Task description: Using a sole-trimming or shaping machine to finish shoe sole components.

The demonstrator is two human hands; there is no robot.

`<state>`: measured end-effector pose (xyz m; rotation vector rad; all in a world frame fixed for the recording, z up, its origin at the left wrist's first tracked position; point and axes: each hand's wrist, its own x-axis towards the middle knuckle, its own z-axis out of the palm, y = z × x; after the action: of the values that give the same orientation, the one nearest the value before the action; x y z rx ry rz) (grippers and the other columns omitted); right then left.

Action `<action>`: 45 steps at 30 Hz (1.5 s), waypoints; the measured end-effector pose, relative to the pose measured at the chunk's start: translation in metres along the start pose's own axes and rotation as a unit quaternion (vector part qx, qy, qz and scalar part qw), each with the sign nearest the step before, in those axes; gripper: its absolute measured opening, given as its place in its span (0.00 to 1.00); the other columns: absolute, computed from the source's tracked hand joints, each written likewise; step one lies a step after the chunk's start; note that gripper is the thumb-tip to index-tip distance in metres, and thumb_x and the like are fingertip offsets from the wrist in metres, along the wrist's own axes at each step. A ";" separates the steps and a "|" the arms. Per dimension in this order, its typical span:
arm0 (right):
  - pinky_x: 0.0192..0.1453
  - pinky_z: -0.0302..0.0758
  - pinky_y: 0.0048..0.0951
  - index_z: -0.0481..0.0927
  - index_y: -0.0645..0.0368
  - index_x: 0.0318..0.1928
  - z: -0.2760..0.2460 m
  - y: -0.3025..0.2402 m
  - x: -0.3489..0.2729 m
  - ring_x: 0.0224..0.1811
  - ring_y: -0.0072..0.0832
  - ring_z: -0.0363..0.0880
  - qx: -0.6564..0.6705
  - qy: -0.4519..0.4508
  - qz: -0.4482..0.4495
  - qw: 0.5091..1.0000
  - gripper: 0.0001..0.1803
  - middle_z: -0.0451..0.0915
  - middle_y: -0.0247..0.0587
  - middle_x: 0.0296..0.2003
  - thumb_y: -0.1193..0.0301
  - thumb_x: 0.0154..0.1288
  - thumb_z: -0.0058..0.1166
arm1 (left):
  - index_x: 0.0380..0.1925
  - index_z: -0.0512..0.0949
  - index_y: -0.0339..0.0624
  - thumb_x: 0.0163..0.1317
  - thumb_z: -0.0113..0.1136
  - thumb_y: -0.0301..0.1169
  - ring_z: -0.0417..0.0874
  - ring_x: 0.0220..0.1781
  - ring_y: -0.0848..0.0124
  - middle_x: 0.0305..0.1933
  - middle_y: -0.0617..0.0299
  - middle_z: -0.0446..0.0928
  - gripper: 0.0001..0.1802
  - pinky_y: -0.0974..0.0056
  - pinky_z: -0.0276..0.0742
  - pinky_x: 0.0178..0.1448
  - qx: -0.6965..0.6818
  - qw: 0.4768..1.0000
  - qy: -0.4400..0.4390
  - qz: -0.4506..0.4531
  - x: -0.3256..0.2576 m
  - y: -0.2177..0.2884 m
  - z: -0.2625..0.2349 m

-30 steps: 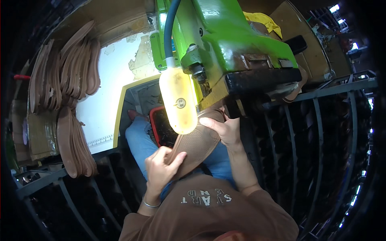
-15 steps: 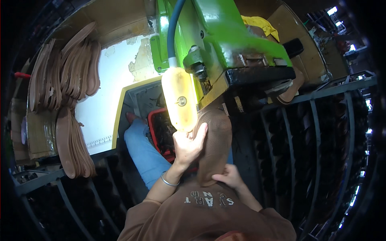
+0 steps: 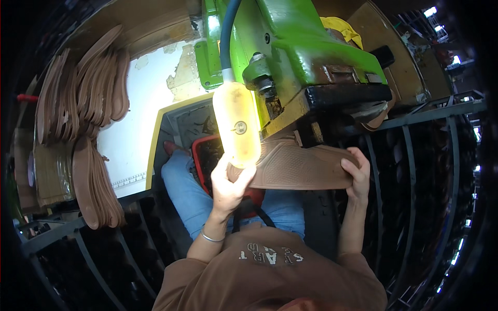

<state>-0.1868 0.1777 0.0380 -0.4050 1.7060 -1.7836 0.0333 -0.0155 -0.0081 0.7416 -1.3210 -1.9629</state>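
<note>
A brown shoe sole (image 3: 306, 168) with a textured surface lies crosswise in front of me, gripped at both ends. My left hand (image 3: 229, 186) pinches its left end, just below a glowing yellow lamp (image 3: 238, 124). At the right end my right hand (image 3: 358, 173) holds the sole, thumb on its upper face and fingers round the edge. The sole's far edge reaches under the head of a green machine (image 3: 321, 67); whether it touches the machine there I cannot tell.
Stacks of brown soles (image 3: 93, 93) fill the left side, beside a white board (image 3: 124, 145) with a yellow edge. A red bin (image 3: 203, 155) stands below, near my legs. Metal racks (image 3: 410, 171) run along the right. A yellow cloth (image 3: 342, 30) lies behind the machine.
The sole has turned from lengthwise to crosswise. My right hand has moved up and to the right with its end; my left hand has shifted slightly left.
</note>
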 end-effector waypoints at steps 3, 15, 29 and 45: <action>0.42 0.73 0.19 0.75 0.62 0.41 0.025 -0.004 0.028 0.35 0.19 0.77 -0.010 -0.031 0.007 0.999 0.15 0.78 0.35 0.33 0.77 0.52 0.62 | 0.46 0.73 0.30 0.54 0.62 0.20 0.78 0.47 0.74 0.45 0.56 0.79 0.18 0.69 0.72 0.54 -0.009 0.999 0.038 0.027 -0.003 0.007 -0.013; 0.62 0.67 0.33 0.66 0.67 0.56 -0.017 0.107 -0.013 0.56 0.31 0.72 0.165 -0.067 0.145 0.973 0.22 0.73 0.45 0.53 0.76 0.63 0.54 | 0.36 0.80 0.30 0.51 0.68 0.23 0.81 0.34 0.77 0.35 0.57 0.82 0.12 0.70 0.76 0.41 0.073 0.990 0.048 0.113 0.013 -0.015 0.014; 0.45 0.71 0.20 0.73 0.66 0.43 0.007 0.025 0.003 0.39 0.20 0.75 0.051 0.009 -0.003 0.999 0.14 0.77 0.39 0.36 0.75 0.56 0.56 | 0.39 0.77 0.30 0.52 0.67 0.21 0.80 0.40 0.75 0.37 0.58 0.80 0.14 0.69 0.74 0.48 0.059 0.991 0.061 0.106 0.009 -0.005 -0.004; 0.60 0.68 0.35 0.67 0.56 0.49 -0.021 0.095 -0.010 0.54 0.31 0.70 0.214 -0.014 0.042 0.976 0.20 0.73 0.40 0.48 0.72 0.59 0.61 | 0.40 0.78 0.29 0.52 0.67 0.21 0.80 0.41 0.75 0.40 0.57 0.81 0.15 0.70 0.75 0.49 -0.085 0.995 0.032 0.050 0.011 -0.007 0.027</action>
<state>-0.1707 0.2034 -0.0554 -0.1657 1.2503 -2.0026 0.0043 -0.0068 -0.0064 0.6385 -1.1148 -1.9266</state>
